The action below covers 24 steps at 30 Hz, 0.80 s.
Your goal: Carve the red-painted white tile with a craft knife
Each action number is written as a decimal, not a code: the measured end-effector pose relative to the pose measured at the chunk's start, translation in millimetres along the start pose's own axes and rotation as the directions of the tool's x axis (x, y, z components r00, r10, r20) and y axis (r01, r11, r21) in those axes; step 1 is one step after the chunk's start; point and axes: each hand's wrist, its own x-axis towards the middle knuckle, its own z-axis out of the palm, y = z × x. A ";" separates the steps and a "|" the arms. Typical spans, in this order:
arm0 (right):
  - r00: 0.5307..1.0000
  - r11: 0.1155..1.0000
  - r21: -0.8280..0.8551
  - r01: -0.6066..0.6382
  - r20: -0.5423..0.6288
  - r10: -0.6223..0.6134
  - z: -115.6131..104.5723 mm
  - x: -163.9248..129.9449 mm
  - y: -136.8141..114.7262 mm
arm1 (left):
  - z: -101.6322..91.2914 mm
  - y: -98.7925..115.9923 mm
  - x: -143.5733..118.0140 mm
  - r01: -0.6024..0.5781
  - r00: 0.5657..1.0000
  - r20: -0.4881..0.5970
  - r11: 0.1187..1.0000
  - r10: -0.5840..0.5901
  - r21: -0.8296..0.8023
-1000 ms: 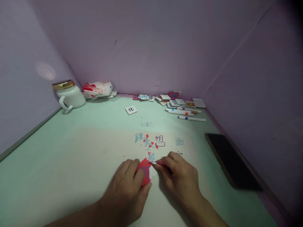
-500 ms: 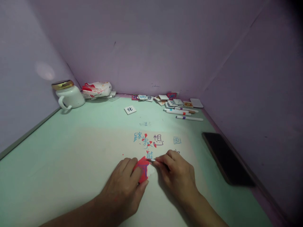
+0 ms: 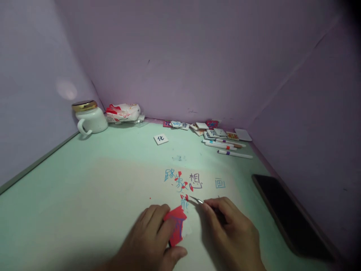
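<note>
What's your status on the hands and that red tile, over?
Left hand pinning red tile on the table. Right hand gripping thin metal tool, tip off the tile, by red scraps. Nothing obstructing.

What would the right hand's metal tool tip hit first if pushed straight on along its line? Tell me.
Likely the small red scraps just ahead of the right hand's tool tip, then the blue writing; depth is uncertain.

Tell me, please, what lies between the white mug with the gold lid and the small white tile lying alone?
In the head view, only bare green tabletop lies between mug and tile.
</note>
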 end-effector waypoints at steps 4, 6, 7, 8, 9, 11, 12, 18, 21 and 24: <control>0.998 0.999 -0.002 0.053 0.035 -0.053 -0.6 -6.2 -7.5 | -5.5 4.3 -3.2 -0.077 0.997 0.013 0.983 0.076 0.168; 0.996 0.995 -0.047 0.088 0.009 -0.087 0.2 -9.1 -12.8 | -5.9 6.6 -6.9 -0.089 0.996 0.023 0.977 0.086 0.194; 0.991 0.988 -0.080 0.132 -0.001 -0.132 1.1 -10.2 -15.0 | -4.9 7.1 -8.9 -0.092 0.996 0.000 0.976 0.093 0.195; 0.982 0.975 -0.119 0.189 -0.009 -0.191 2.1 -11.2 -16.9 | -3.3 7.2 -10.8 -0.098 0.995 -0.014 0.977 0.102 0.191; 0.966 0.954 -0.160 0.254 -0.007 -0.258 3.4 -11.9 -18.3 | -1.2 6.7 -12.6 -0.109 0.993 -0.013 0.977 0.113 0.182; 0.931 0.903 -0.237 0.357 0.012 -0.365 6.1 -12.8 -20.3 | 3.2 4.6 -15.4 -0.142 0.990 0.011 0.976 0.142 0.162; 0.920 0.883 -0.273 0.382 0.019 -0.392 7.5 -13.0 -21.2 | 5.1 3.5 -16.2 -0.159 0.987 0.017 0.975 0.158 0.157; 0.933 0.869 -0.364 0.334 -0.002 -0.359 12.6 -12.2 -27.8 | 8.4 3.9 -12.2 -0.171 0.984 -0.011 0.971 0.175 0.164; 0.927 0.858 -0.376 0.349 0.002 -0.375 13.6 -12.1 -28.9 | 8.5 7.4 -9.3 -0.158 0.987 -0.001 0.975 0.161 0.155; 0.917 0.854 -0.362 0.374 0.002 -0.400 12.9 -13.2 -26.2 | 10.6 9.0 -9.0 -0.156 0.987 -0.005 0.974 0.159 0.163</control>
